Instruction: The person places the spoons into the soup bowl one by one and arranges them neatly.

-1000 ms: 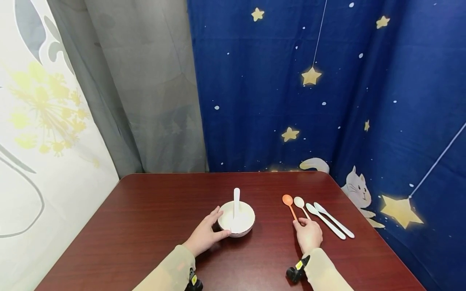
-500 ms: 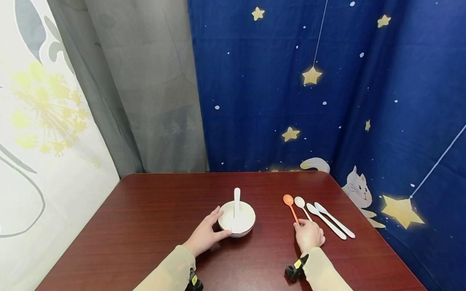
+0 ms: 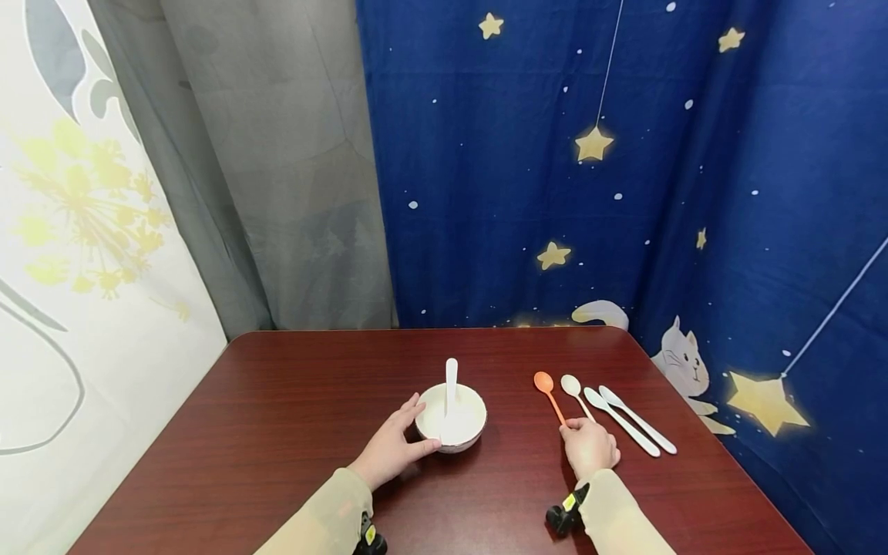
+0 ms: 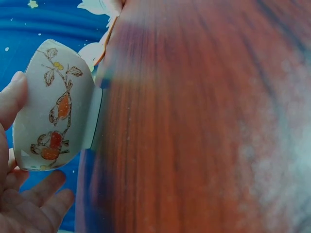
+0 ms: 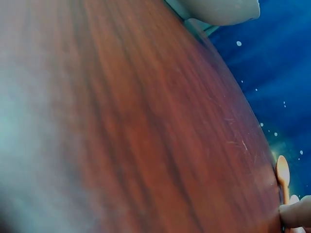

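Note:
My left hand (image 3: 391, 447) grips a white bowl (image 3: 473, 424) near the middle of the table, thumb at its near side and fingers at the left rim. A white utensil (image 3: 452, 378) leans in the bowl, handle up. In the left wrist view the bowl (image 4: 43, 97) shows a painted orange fruit and branch pattern. My right hand (image 3: 590, 449) pinches the handle end of an orange spoon (image 3: 544, 383), whose head points away from me. In the right wrist view a fingertip lies at the orange spoon (image 5: 283, 170).
Right of the orange spoon lie a cream spoon (image 3: 571, 385), partly hidden by my right hand, and two pale flat-bladed knives (image 3: 622, 424) side by side. The dark red wooden table (image 3: 312, 385) ends at curtains (image 3: 499, 193) behind.
The orange spoon's head has swung slightly left, away from the cream spoon. My right hand has shifted only a little; the left hand and bowl stay put.

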Available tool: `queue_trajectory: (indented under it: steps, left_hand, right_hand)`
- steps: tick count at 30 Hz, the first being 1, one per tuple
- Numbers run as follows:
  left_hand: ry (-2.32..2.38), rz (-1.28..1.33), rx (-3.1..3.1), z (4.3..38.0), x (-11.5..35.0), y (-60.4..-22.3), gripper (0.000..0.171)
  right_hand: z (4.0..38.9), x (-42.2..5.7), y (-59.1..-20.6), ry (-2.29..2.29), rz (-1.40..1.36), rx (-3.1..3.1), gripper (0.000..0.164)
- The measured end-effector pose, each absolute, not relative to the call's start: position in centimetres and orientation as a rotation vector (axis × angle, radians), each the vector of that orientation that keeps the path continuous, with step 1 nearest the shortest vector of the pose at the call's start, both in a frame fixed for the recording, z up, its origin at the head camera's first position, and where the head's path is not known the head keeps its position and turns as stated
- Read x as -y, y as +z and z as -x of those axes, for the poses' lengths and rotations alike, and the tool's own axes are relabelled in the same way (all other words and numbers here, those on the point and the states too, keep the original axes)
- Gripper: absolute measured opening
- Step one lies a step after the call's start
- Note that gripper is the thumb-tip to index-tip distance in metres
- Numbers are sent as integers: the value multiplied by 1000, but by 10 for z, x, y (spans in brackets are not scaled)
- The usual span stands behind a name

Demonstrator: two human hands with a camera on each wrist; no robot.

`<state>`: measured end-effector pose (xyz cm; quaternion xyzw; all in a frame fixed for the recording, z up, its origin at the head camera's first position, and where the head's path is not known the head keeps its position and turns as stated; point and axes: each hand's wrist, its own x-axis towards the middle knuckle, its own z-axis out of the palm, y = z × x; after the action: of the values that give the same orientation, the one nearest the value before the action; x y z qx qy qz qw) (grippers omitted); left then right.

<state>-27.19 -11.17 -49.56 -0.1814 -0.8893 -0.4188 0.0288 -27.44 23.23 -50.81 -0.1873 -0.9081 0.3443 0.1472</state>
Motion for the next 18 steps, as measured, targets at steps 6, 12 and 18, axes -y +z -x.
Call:
queue_trajectory:
  steps: [6, 12, 18]
  left_hand:
    - [-1297, 564, 2740, 271, 111, -496, 90]
    - [-1303, 560, 2743, 270, 110, -495, 89]
    - [-1318, 555, 2743, 269, 110, -494, 89]
  right_hand:
    - [275, -236, -501, 977, 569, 2706, 18]
    - [277, -241, -492, 965, 551, 2785, 17]
    - [282, -246, -487, 945, 493, 2878, 16]
